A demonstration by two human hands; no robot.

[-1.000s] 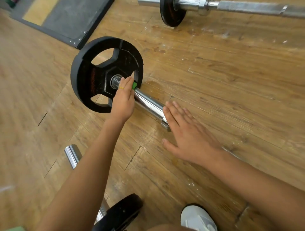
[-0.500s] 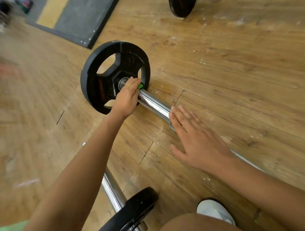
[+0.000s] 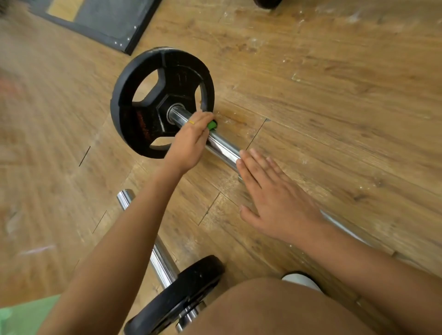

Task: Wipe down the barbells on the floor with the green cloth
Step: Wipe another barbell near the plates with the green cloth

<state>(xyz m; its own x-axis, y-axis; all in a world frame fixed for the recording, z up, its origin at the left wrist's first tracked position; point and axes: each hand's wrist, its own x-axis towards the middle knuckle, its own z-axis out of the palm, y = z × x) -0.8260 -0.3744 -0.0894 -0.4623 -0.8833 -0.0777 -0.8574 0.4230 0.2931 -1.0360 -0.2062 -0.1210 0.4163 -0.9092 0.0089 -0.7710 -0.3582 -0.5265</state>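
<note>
A barbell lies on the wooden floor, its chrome sleeve (image 3: 222, 148) running from a black weight plate (image 3: 153, 100) toward me. My left hand (image 3: 189, 141) curls over the sleeve a short way from the plate and holds the green cloth (image 3: 212, 125) against the metal; only a small green corner shows past my fingers. My right hand (image 3: 275, 198) lies flat with straight fingers on the bar nearer to me, covering that stretch. The thinner shaft (image 3: 344, 229) reappears behind my right forearm.
A second barbell lies closer to me, with its chrome sleeve (image 3: 157, 253) and black plate (image 3: 177, 299) under my left arm. A dark rubber mat (image 3: 107, 21) lies at the top left. Another black plate (image 3: 267, 2) peeks in at the top edge. My white shoe (image 3: 299, 279) is at the bottom.
My left hand with the cloth has slid along the sleeve away from the plate's hub toward me. The view has shifted, so the far barbell has nearly left the frame. My right hand stays flat.
</note>
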